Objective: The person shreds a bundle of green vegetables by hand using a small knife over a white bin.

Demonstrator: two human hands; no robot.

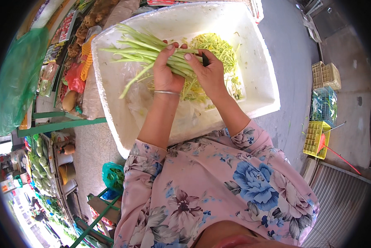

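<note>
A bundle of long pale-green vegetable stalks lies across my left hand, whose fingers are wrapped round it. The stalks fan out to the left, and one droops below the others. At the bundle's right end is my right hand, closed, its thumb against the stalks. A small black pointed thing shows between its thumb and forefinger; most of it is hidden, so its kind is unclear. Both hands are above a white foam box. Yellow-green trimmings are heaped inside, beside clear plastic.
Left of the box stands a produce stall with a green metal frame and a hanging green plastic bag. Another green bag of leaves sits lower left. Along the right wall are a yellow crate and a blue crate.
</note>
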